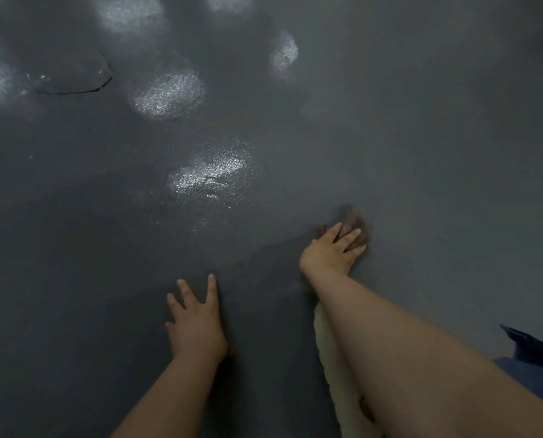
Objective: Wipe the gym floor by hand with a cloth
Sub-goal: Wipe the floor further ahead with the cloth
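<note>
A dark grey gym floor fills the head view. My right hand lies flat with spread, straight fingers on a small brownish cloth, pressing it to the floor right of centre; most of the cloth is under the hand and looks blurred. My left hand rests flat on the bare floor lower down and to the left, fingers spread, holding nothing. The floor left of the cloth looks darker and wet.
Shiny light reflections dot the floor ahead. A curved crack or raised patch marks the floor at upper left. A pale, fuzzy-edged thing lies under my right forearm. Blue fabric shows at lower right.
</note>
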Available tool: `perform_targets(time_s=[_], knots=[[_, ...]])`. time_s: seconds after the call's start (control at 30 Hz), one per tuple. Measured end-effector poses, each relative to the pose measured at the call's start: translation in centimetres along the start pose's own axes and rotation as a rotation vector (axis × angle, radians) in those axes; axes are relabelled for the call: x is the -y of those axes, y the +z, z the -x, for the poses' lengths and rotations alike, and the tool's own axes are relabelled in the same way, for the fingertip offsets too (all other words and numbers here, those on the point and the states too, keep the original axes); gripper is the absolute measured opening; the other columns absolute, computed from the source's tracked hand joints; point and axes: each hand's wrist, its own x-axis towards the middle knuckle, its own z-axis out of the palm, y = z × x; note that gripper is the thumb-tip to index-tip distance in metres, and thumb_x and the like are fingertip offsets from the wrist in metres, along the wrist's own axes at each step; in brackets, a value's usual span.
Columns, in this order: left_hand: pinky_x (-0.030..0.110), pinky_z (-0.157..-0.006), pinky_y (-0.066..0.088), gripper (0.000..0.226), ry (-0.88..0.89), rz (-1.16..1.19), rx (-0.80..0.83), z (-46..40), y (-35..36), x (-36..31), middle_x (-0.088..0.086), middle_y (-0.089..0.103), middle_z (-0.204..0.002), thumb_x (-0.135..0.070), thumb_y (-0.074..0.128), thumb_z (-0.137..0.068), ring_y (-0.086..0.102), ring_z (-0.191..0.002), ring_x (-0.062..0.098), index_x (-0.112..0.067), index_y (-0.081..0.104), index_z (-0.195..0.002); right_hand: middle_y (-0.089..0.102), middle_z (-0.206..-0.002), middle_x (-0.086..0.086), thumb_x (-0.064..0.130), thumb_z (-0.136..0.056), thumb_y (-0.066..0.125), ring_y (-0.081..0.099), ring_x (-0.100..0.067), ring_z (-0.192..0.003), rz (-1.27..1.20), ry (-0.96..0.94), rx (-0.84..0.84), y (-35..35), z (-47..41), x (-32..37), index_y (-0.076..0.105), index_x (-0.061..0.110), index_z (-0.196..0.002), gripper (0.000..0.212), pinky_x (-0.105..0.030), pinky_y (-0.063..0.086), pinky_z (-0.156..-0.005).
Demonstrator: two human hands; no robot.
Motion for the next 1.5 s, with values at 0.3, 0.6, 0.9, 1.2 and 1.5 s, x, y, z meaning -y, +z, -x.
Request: perform_targets(time_s=[0.3, 0.6, 0.9, 1.2, 1.5], knots=[[0.054, -0.111, 0.028, 0.129, 0.029, 0.004, 0.012, -0.8, 0.0, 0.6, 0.022, -0.022, -0.153, -0.042, 0.082, -0.068, -0.008, -0.142, 0.045, -0.030, -0.019, -0.148, -0.018, -0.157, -0.012, 0.018, -0.100, 0.030, -0.018, -0.042, -0.141, 0.216, -0.749, 0.086, 5.6, 9.1, 2.1, -0.003, 0.012, -0.152, 0.062, -0.044, -0.006, -0.116], [0.057, -0.111, 0.024, 0.135, 0.024, 0.032, 0.007, -0.8, -0.1, 0.5, 0.021, -0.023, -0.152, -0.039, 0.085, -0.063, -0.010, -0.142, 0.045, -0.029, -0.019, -0.148, -0.014, -0.159, -0.006, 0.024, -0.102, 0.031, -0.013, -0.034, -0.145, 0.174, -0.721, -0.035, 4.1, 4.2, -1.1, 0.002, 0.022, -0.152, 0.058, -0.035, -0.004, -0.117], [0.048, -0.117, 0.013, 0.123, 0.085, 0.135, -0.011, 0.1, 0.3, 2.2, 0.009, -0.024, -0.155, -0.034, 0.081, -0.071, -0.016, -0.144, 0.033, -0.030, -0.012, -0.150, -0.006, -0.156, -0.023, 0.023, -0.102, 0.028, -0.008, -0.040, -0.144, 0.071, -0.226, -0.186, 3.2, 1.5, -6.7, 0.002, 0.004, -0.151, 0.059, -0.042, -0.009, -0.115], [0.043, -0.119, 0.007, 0.111, -0.047, -0.088, -0.113, 1.8, 0.9, 7.9, 0.016, -0.017, -0.156, -0.039, 0.071, -0.080, -0.009, -0.145, 0.033, -0.016, -0.012, -0.150, 0.060, -0.128, -0.013, 0.024, -0.072, 0.038, 0.057, -0.044, -0.113, 0.235, -0.987, 0.005, 11.4, 15.3, -0.1, 0.069, 0.013, -0.114, 0.053, -0.053, 0.051, -0.086], [0.044, -0.119, 0.007, 0.124, -0.114, -0.052, -0.042, 3.0, 0.7, 12.8, 0.019, -0.022, -0.154, -0.037, 0.078, -0.073, -0.013, -0.144, 0.036, -0.018, -0.017, -0.149, 0.031, -0.152, -0.016, 0.028, -0.097, 0.041, 0.024, -0.039, -0.141, 0.266, -1.141, -0.176, 9.1, 8.5, 1.2, 0.042, 0.008, -0.141, 0.048, -0.037, 0.008, -0.119]])
